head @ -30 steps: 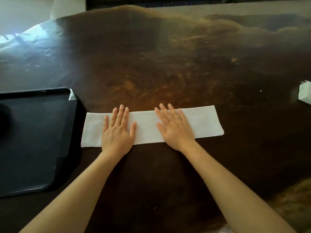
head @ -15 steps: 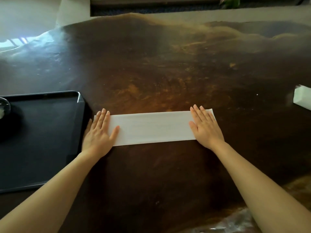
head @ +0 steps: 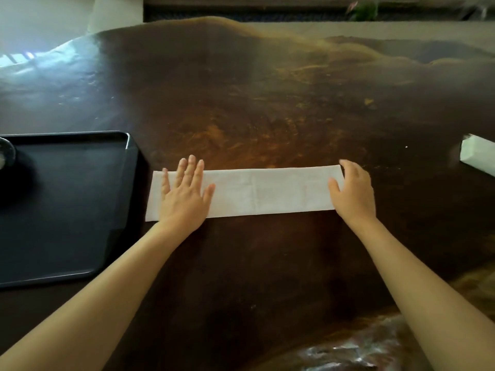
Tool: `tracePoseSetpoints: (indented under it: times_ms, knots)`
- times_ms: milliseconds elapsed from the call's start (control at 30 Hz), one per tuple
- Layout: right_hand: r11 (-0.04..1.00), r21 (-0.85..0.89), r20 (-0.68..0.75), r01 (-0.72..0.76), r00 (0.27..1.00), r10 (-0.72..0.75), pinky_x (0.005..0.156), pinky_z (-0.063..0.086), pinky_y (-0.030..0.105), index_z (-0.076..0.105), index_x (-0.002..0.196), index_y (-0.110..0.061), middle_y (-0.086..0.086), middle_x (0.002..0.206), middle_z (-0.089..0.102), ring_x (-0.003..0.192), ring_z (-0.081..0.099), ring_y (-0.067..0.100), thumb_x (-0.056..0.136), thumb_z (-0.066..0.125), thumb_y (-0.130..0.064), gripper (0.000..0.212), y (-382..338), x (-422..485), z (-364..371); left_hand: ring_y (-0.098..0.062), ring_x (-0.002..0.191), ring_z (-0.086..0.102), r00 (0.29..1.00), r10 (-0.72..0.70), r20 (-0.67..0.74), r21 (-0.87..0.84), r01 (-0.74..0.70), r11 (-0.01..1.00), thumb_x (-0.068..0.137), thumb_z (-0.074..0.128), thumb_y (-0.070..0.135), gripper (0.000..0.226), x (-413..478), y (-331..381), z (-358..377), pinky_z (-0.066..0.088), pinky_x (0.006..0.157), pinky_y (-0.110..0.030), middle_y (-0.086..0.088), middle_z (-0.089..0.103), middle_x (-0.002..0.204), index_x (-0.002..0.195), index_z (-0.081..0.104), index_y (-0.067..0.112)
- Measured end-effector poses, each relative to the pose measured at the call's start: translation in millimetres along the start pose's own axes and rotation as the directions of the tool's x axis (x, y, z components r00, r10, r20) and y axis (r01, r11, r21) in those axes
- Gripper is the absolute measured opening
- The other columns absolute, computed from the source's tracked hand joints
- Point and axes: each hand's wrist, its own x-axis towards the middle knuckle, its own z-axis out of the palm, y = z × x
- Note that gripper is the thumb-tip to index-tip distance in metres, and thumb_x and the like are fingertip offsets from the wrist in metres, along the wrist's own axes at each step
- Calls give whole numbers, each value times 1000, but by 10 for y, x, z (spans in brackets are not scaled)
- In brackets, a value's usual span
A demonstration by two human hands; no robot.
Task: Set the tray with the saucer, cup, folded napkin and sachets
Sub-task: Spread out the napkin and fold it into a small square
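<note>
A white napkin (head: 262, 192), folded into a long strip, lies flat on the dark wooden table (head: 254, 103). My left hand (head: 184, 198) rests palm down on its left part, fingers spread. My right hand (head: 352, 194) is at the strip's right end, fingers curled around that end, thumb on top of the cloth. The black tray (head: 80, 210) sits just left of the napkin. A round dark object (head: 6, 156), cut off by the frame, stands at the tray's far left edge.
A white box-like object (head: 479, 156) lies at the right edge of the table. Crinkled clear plastic (head: 356, 352) shows at the bottom right. The table's far edge is wavy, with pale floor beyond it.
Both hands slid outward along the napkin from its middle. Since then the left hand came back a little inward, and the right hand went from flat to curled over the right end.
</note>
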Motion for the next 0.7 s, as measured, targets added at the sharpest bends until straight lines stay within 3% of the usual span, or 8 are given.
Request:
tracePoseSetpoints:
  times_ms: [100, 200, 433, 567, 600, 700]
  knots:
    - [968, -114, 21, -225, 973, 229, 85, 45, 34, 46, 127, -6, 16, 129, 49, 116, 47, 29, 90, 56, -31, 46, 58, -119, -79, -14, 144, -15, 985, 169, 41, -39, -168, 985, 97, 13, 45, 58, -10, 341, 40, -12, 116, -43, 2, -10, 158, 148, -5, 23]
    - [938, -183, 124, -293, 940, 318, 74, 41, 31, 49, 118, -4, 17, 122, 50, 107, 51, 29, 87, 60, -37, 47, 81, -124, -69, -15, 144, -16, 961, 254, 112, -24, -253, 967, 97, 12, 46, 58, -46, 469, 177, -14, 116, -43, 3, -12, 158, 147, -7, 24]
    - [805, 57, 324, -591, 773, 545, 73, 43, 33, 44, 126, -5, 17, 126, 51, 105, 56, 31, 83, 68, -22, 53, 55, 41, -112, -12, 143, -18, 964, 248, 99, 11, -251, 968, 95, 8, 50, 59, -71, 449, 264, -14, 117, -42, 7, -14, 157, 146, -9, 28]
    - [566, 315, 408, -762, 647, 644, 69, 48, 30, 55, 119, -4, 12, 97, 58, 81, 56, 21, 84, 64, -12, 37, -36, 107, -308, -12, 143, -18, 962, 255, 100, 4, -257, 966, 94, 7, 51, 59, -71, 445, 262, -12, 117, -42, 6, -14, 157, 146, -9, 28]
    - [565, 355, 384, -745, 667, 638, 72, 49, 30, 56, 118, -6, 9, 94, 58, 78, 55, 18, 85, 62, -12, 35, -93, 97, -356, -12, 143, -18, 962, 254, 96, 5, -255, 967, 94, 6, 52, 59, -76, 447, 265, -12, 117, -43, 6, -14, 157, 146, -10, 28]
    - [814, 392, 96, -428, 899, 427, 70, 46, 26, 58, 113, -9, 4, 100, 59, 83, 55, 14, 87, 57, -14, 26, -365, -29, -403, -13, 143, -17, 965, 250, 78, 6, -252, 968, 94, 7, 52, 59, -84, 458, 274, -13, 117, -42, 6, -12, 157, 146, -10, 27]
